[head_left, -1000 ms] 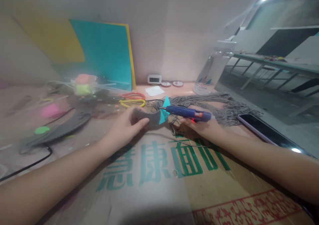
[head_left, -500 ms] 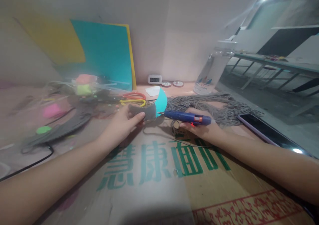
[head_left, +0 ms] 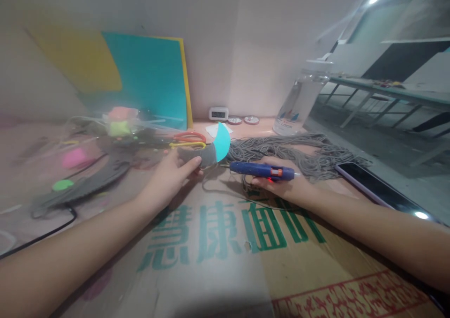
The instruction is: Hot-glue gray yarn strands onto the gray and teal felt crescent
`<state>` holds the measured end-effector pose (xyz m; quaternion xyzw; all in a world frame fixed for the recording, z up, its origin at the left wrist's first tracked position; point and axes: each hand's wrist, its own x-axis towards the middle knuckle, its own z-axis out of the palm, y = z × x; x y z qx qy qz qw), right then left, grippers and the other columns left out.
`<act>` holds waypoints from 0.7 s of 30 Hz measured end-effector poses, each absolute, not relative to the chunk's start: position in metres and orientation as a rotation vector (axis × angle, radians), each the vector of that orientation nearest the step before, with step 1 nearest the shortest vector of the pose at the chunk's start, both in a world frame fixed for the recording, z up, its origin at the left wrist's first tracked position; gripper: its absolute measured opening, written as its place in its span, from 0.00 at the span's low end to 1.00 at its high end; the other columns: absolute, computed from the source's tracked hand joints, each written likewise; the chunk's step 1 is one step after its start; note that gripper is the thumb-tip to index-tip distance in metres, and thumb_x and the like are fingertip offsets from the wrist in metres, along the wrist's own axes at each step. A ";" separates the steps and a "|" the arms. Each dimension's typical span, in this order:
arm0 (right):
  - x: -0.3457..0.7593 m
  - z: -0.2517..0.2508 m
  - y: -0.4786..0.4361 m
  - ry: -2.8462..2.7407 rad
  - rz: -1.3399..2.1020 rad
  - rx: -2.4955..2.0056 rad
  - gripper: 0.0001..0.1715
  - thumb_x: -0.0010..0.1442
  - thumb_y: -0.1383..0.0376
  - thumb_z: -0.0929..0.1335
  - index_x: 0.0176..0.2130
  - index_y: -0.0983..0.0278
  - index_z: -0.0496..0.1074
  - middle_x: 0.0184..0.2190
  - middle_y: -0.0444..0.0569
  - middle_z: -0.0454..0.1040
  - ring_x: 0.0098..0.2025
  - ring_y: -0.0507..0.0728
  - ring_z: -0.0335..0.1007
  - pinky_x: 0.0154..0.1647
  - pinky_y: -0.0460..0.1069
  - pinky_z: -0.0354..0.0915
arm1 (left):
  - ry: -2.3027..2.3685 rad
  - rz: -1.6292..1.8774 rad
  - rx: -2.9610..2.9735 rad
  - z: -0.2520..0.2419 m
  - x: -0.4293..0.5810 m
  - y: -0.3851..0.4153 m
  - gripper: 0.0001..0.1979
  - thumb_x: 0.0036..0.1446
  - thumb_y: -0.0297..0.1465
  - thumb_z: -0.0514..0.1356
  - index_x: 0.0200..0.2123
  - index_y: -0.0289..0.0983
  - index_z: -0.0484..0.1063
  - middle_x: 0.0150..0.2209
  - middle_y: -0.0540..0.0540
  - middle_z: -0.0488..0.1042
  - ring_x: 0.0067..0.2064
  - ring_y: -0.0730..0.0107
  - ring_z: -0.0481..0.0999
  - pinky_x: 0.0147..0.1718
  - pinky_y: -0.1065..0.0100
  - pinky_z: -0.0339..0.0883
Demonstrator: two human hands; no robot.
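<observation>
My left hand [head_left: 177, 172] is closed around a curved piece wrapped in grey cord [head_left: 208, 155], thumb on top. From the piece's right end sticks out a bare turquoise tip [head_left: 222, 142]. My right hand [head_left: 277, 182] grips a blue hot glue gun [head_left: 256, 170] with a small red light lit. Its metal nozzle points left, close below the turquoise tip; whether it touches the piece I cannot tell. A loose strand of cord [head_left: 230, 192] hangs from the piece and runs right, under my right hand. Behind my right hand lies a heap of grey cord [head_left: 298, 149].
Scissors [head_left: 190, 139] with red and yellow handles lie behind my left hand. A small clock [head_left: 218, 114], a clear bottle [head_left: 298, 102] and a phone [head_left: 379, 189] are farther back and right. Another grey-wrapped curved piece [head_left: 87, 182] lies left. Printed cardboard [head_left: 225, 276] covers the table.
The cord-wrapped piece has tilted and shifted slightly left in my left hand. The glue gun has moved a little down and left, its nozzle now below the turquoise tip.
</observation>
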<state>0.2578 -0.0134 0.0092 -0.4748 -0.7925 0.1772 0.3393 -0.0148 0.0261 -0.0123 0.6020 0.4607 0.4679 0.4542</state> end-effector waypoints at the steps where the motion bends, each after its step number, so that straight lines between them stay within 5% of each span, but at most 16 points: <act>1: 0.258 0.012 -0.014 -1.990 0.482 -1.242 0.13 0.55 0.55 0.71 0.31 0.63 0.71 0.26 0.45 0.73 0.28 0.54 0.68 0.29 0.48 0.62 | 1.129 1.152 1.478 -0.012 -0.015 0.026 0.19 0.53 0.42 0.64 0.43 0.36 0.70 0.33 0.47 0.77 0.31 0.67 0.77 0.32 0.68 0.69; 6: 0.262 0.030 -0.005 -1.600 0.618 -1.310 0.20 0.63 0.51 0.63 0.33 0.63 0.74 0.34 0.50 0.77 0.34 0.56 0.72 0.33 0.49 0.66 | 1.038 1.104 1.416 -0.011 -0.010 0.022 0.18 0.52 0.40 0.65 0.40 0.35 0.67 0.28 0.50 0.74 0.28 0.71 0.74 0.28 0.70 0.68; 15: 0.265 0.074 0.062 -1.805 0.605 -1.487 0.17 0.58 0.53 0.69 0.35 0.64 0.77 0.36 0.54 0.79 0.38 0.59 0.74 0.42 0.53 0.68 | 1.066 1.076 1.482 -0.011 -0.006 0.024 0.16 0.51 0.39 0.64 0.36 0.36 0.65 0.26 0.52 0.72 0.26 0.73 0.72 0.26 0.71 0.66; 18: 0.264 0.072 0.096 -1.882 0.670 -1.435 0.16 0.56 0.58 0.72 0.44 0.62 0.75 0.38 0.52 0.79 0.41 0.59 0.73 0.43 0.53 0.68 | 1.079 1.081 1.470 -0.009 -0.005 0.022 0.16 0.50 0.39 0.65 0.35 0.36 0.64 0.25 0.52 0.72 0.25 0.73 0.72 0.26 0.71 0.65; 21: 0.261 0.062 0.129 -1.818 0.650 -1.444 0.17 0.50 0.62 0.75 0.41 0.65 0.75 0.34 0.52 0.79 0.38 0.59 0.72 0.40 0.52 0.68 | 1.071 1.075 1.464 -0.009 -0.005 0.022 0.16 0.50 0.39 0.65 0.35 0.36 0.65 0.26 0.52 0.72 0.26 0.72 0.73 0.26 0.70 0.66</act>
